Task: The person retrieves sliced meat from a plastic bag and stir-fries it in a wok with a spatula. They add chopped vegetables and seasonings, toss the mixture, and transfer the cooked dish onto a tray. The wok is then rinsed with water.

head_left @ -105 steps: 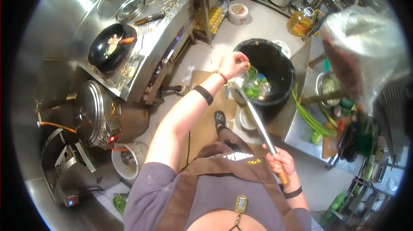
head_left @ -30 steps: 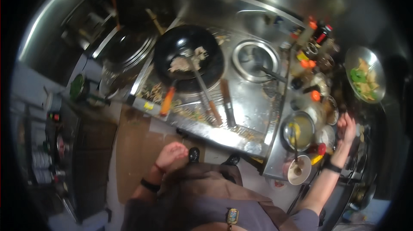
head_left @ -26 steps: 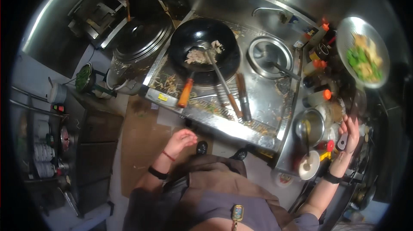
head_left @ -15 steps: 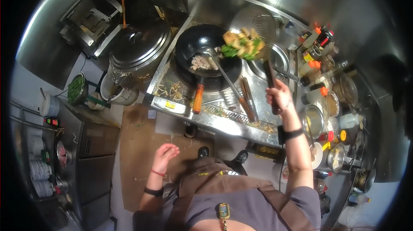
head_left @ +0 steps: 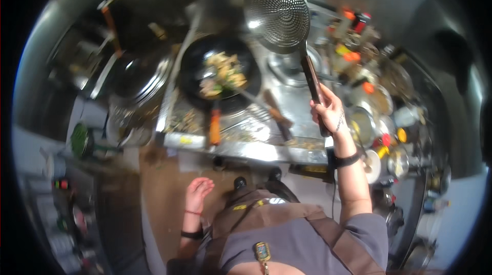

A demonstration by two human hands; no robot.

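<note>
My right hand (head_left: pixel 328 110) grips the dark wooden handle of a round perforated skimmer (head_left: pixel 279 13), held up above the back right of the stove. Its bowl looks bare. To its lower left stands a black wok (head_left: pixel 192 67) with a wooden handle (head_left: pixel 214 129) pointing toward me. Yellowish chunks with some green pieces (head_left: pixel 225 70) lie in the wok, and paler bits sit at their left edge. A ladle (head_left: pixel 251 98) rests with its head in the wok, its handle on the stove's near side. My left hand (head_left: pixel 200 192) hangs empty before my apron, fingers loosely bent.
The steel stove top (head_left: pixel 246 152) carries food scraps along its front. A large lidded pot (head_left: pixel 141 72) stands left of the wok. Right of it is a round metal vessel (head_left: pixel 292 67). Several bottles, jars and bowls (head_left: pixel 374 90) crowd the right side. The surroundings are blurred.
The yellow and green food has gone from the skimmer into the wok. My right hand has lifted the skimmer, its bowl now higher and bare. My left hand still hangs empty.
</note>
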